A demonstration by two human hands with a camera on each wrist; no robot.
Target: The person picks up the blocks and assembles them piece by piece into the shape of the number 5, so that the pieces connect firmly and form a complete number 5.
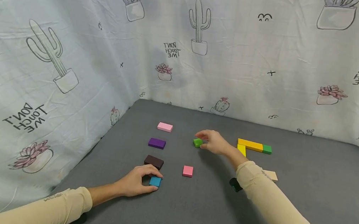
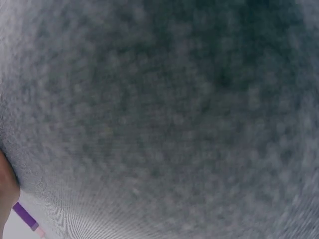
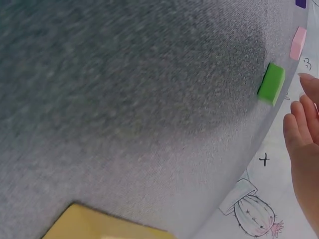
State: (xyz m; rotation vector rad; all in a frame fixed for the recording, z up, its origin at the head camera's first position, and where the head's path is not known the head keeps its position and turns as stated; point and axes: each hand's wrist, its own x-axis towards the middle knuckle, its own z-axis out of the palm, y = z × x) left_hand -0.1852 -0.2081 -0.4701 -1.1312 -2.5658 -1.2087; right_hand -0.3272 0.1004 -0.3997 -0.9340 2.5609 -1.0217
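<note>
My left hand (image 1: pixel 136 181) pinches a small blue block (image 1: pixel 155 181) on the table, thumb at its near side and fingertips at its far side. Just beyond that hand lies a dark brown block (image 1: pixel 154 162). Over the middle of the table, my right hand (image 1: pixel 213 142) hovers beside a bright green block (image 1: pixel 197 142), its fingers loosely bent. In the right wrist view a gap shows between the fingers and the green block (image 3: pixel 272 84). The left wrist view catches only an edge of the left hand (image 2: pixel 7 186); the blue block is out of sight there.
Purple (image 1: pixel 156 143) and light pink (image 1: pixel 165 126) blocks lie farther back on the left. A coral-pink square block (image 1: pixel 188 171) sits between the hands. To the right are orange-yellow (image 1: pixel 250 145), dark green (image 1: pixel 267 149) and yellow (image 1: pixel 241 150) blocks, touching. A beige block (image 1: pixel 271 175) is partly behind the right sleeve.
</note>
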